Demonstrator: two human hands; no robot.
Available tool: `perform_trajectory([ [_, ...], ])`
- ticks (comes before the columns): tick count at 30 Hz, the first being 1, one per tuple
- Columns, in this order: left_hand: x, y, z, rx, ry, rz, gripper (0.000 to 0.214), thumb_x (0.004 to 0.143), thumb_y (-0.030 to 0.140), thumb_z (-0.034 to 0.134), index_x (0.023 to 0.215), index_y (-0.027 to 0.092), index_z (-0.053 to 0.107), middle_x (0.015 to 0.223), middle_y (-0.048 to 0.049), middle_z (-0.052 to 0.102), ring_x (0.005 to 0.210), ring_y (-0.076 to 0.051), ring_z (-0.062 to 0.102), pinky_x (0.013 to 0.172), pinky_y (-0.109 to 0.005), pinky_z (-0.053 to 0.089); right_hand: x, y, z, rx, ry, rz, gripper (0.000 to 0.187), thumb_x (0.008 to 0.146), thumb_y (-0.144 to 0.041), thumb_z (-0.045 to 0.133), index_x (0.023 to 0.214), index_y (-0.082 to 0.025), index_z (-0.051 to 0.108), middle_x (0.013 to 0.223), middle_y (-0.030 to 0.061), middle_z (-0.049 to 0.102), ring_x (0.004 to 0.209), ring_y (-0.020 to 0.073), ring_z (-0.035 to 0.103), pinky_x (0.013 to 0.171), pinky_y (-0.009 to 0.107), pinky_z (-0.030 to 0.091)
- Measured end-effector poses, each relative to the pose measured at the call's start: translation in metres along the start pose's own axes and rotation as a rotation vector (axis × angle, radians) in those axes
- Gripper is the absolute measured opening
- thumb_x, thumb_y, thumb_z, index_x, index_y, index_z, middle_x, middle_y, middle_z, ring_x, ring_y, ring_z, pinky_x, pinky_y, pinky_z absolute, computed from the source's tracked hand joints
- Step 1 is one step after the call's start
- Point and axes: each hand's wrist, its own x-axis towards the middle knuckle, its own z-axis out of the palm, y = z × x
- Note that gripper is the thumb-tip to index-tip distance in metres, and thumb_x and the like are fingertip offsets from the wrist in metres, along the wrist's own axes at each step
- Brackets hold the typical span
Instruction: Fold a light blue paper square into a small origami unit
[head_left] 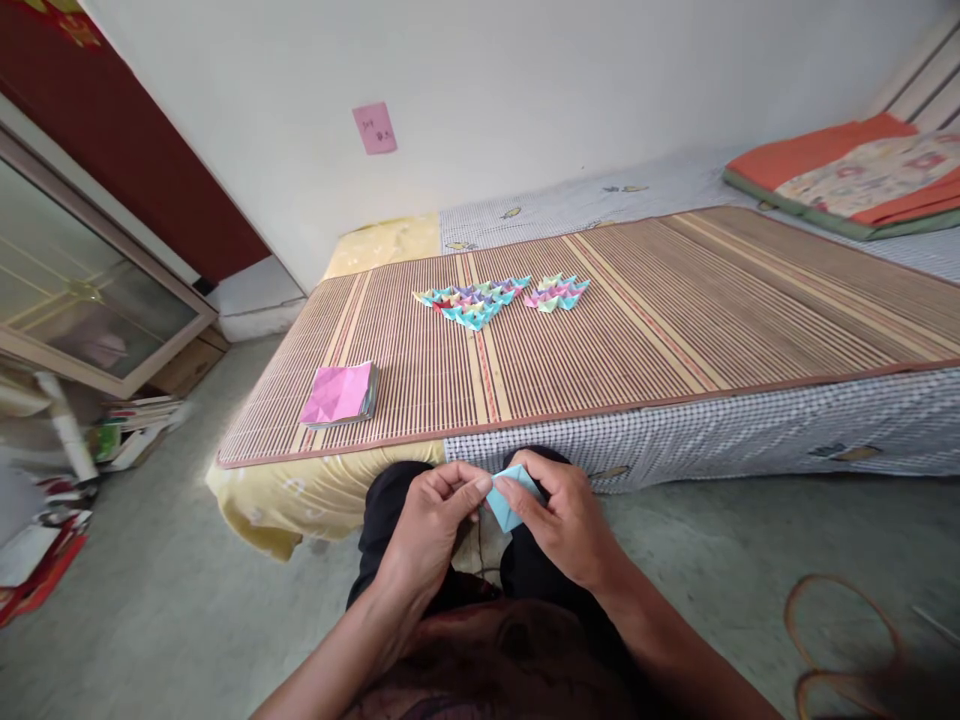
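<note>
A small light-blue sheet of origami paper [507,510], folded into a compact square with a crease, is held over my lap. My right hand [564,512] grips it from the right, thumb on top and fingers behind. At its left corner my left hand [441,510] pinches the edge between thumb and forefinger. On the bamboo mat stand folded paper boats in several colours: a larger cluster [474,298] and a smaller cluster [556,292] to its right. A stack of square paper [339,394] with a pink creased sheet on top lies at the mat's near left.
The bamboo mat [645,330] covers a bed with a checked sheet [675,430] and a yellow cloth [315,495]. Folded bedding [855,175] lies far right. A pink note [374,128] hangs on the wall. Books and a glass-fronted cabinet [82,290] are at left.
</note>
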Motion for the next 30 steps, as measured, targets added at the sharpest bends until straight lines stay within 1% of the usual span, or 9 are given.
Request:
perform_trajectory([
  [4,0.002,0.001,0.000,-0.036,0.067,0.065,0.029,0.075,0.040,0.087,0.067,0.016,0.073,0.061,0.0020,0.056,0.062,-0.012,0.041,0.062,-0.024,0.033,0.001,-0.001,0.000,0.091,-0.054,0.055,0.032,0.096,-0.034,0.064,0.071,-0.022,0.048,0.063,-0.0052,0.046,0.058,0.0115,0.043,0.054,0.025,0.034],
  [7,0.004,0.003,0.001,-0.089,0.053,0.027,0.031,0.073,0.042,0.088,0.065,0.016,0.072,0.061,0.0018,0.055,0.063,-0.012,0.041,0.063,-0.025,0.034,0.001,0.000,0.001,0.095,-0.059,0.064,0.028,0.096,-0.033,0.064,0.073,-0.021,0.053,0.063,-0.0044,0.050,0.058,0.0119,0.045,0.055,0.025,0.036],
  [10,0.005,0.004,0.001,-0.111,0.011,-0.020,0.033,0.070,0.044,0.090,0.065,0.016,0.073,0.062,0.0003,0.059,0.062,-0.012,0.044,0.063,-0.025,0.035,0.002,0.001,-0.001,0.086,-0.038,0.054,0.028,0.097,-0.034,0.063,0.073,-0.021,0.055,0.063,-0.0043,0.049,0.058,0.0119,0.043,0.054,0.025,0.036],
  [13,0.005,0.005,0.001,-0.078,-0.004,-0.011,0.030,0.070,0.042,0.090,0.067,0.015,0.076,0.063,-0.0020,0.065,0.062,-0.012,0.049,0.062,-0.025,0.036,0.003,0.001,-0.005,0.099,0.007,0.069,0.028,0.093,-0.034,0.067,0.071,-0.021,0.056,0.061,-0.0048,0.048,0.057,0.0119,0.043,0.055,0.025,0.037],
  [16,0.005,0.004,0.002,-0.102,0.000,-0.018,0.028,0.068,0.038,0.092,0.070,0.014,0.077,0.065,-0.0035,0.068,0.062,-0.012,0.053,0.060,-0.023,0.036,0.004,0.000,-0.005,0.222,0.085,0.119,0.028,0.090,-0.036,0.071,0.071,-0.021,0.058,0.062,-0.0043,0.050,0.057,0.0120,0.045,0.053,0.024,0.038],
  [20,0.006,0.001,0.005,-0.249,0.008,-0.090,0.030,0.064,0.037,0.095,0.069,0.014,0.077,0.062,-0.0025,0.067,0.057,-0.009,0.051,0.056,-0.021,0.036,0.004,0.000,0.002,0.345,0.109,0.157,0.022,0.089,-0.039,0.071,0.078,-0.020,0.066,0.061,-0.0040,0.054,0.052,0.0116,0.045,0.048,0.024,0.037],
  [25,0.007,-0.005,0.006,-0.349,0.047,-0.154,0.033,0.057,0.035,0.099,0.070,0.014,0.077,0.065,-0.0026,0.069,0.061,-0.010,0.057,0.059,-0.021,0.042,0.000,0.006,0.010,0.227,0.176,0.130,0.027,0.093,-0.037,0.066,0.072,-0.020,0.061,0.057,-0.0042,0.051,0.050,0.0108,0.043,0.048,0.024,0.035],
  [27,0.007,-0.007,0.006,-0.341,0.053,-0.143,0.033,0.058,0.035,0.098,0.071,0.013,0.078,0.065,-0.0026,0.069,0.061,-0.010,0.056,0.060,-0.021,0.042,0.000,0.007,0.011,0.169,0.191,0.108,0.027,0.094,-0.036,0.066,0.073,-0.019,0.061,0.060,-0.0028,0.055,0.053,0.0115,0.046,0.050,0.024,0.038],
  [30,0.006,-0.007,0.008,-0.294,0.076,-0.074,0.030,0.063,0.037,0.095,0.070,0.013,0.078,0.063,-0.0025,0.069,0.060,-0.009,0.053,0.060,-0.021,0.040,0.002,0.007,0.012,0.208,0.187,0.113,0.026,0.093,-0.036,0.066,0.074,-0.019,0.061,0.062,-0.0023,0.058,0.054,0.0121,0.049,0.051,0.024,0.041],
])
